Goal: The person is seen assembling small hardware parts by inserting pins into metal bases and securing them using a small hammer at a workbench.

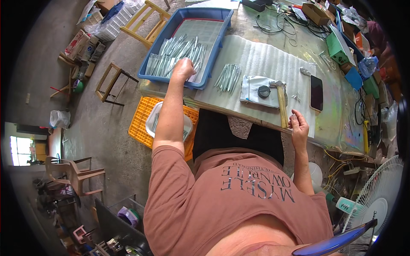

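My left hand reaches over the near edge of a blue plastic tray, its fingers curled down among slim silvery metal pieces. What those fingers grip, if anything, is hidden. A small bunch of similar slim metal pieces lies on the white foam sheet right of the tray. By the table's front edge, my right hand is held with its fingers loosely apart and nothing in them. Close beside it lies a hammer, its head resting by a flat metal block that carries a round black piece.
A black phone lies at the right on the foam. Below the table's left front, a white tub sits on an orange plastic crate. Cables and boxes crowd the far right. A fan stands at lower right, a wooden stool at left.
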Tool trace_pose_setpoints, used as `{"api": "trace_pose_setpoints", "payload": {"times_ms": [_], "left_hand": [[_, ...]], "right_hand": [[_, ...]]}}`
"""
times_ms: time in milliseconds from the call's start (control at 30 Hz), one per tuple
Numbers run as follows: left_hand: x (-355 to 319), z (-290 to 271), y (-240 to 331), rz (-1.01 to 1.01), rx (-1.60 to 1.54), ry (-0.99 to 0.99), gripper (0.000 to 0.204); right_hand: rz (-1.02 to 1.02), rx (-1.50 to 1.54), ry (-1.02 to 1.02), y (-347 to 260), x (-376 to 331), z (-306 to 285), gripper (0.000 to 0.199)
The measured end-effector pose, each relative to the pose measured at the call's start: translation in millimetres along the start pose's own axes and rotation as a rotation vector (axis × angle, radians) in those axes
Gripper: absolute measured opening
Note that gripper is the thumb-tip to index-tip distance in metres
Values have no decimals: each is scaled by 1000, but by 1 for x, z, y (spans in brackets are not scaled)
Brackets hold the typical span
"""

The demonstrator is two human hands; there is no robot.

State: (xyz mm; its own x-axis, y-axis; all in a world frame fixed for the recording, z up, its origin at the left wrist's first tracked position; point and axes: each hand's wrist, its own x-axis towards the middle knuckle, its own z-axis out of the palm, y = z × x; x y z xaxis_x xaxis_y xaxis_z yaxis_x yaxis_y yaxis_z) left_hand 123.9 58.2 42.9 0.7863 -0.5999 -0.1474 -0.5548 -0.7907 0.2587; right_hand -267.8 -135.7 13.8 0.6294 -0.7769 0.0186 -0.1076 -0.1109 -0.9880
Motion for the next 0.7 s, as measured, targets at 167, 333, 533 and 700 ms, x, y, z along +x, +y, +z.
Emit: {"api": "trace_pose_setpoints", "payload": {"times_ms": [167, 333, 533, 700], "left_hand": [[-16, -12, 7, 98, -87, 295, 16], [-61, -38, 60, 163, -978, 179, 14], [-102, -17, 117, 306, -1325, -96, 15], [-127, 24, 157, 301, -1483, -272, 12]], "right_hand": [[-31, -39, 51, -6, 1, -1, 24], [-135, -57, 84, -19, 2, 2, 17], [-263, -52, -31, -45, -4, 26, 13], [-54, 150, -228, -48, -13, 51, 13]]}}
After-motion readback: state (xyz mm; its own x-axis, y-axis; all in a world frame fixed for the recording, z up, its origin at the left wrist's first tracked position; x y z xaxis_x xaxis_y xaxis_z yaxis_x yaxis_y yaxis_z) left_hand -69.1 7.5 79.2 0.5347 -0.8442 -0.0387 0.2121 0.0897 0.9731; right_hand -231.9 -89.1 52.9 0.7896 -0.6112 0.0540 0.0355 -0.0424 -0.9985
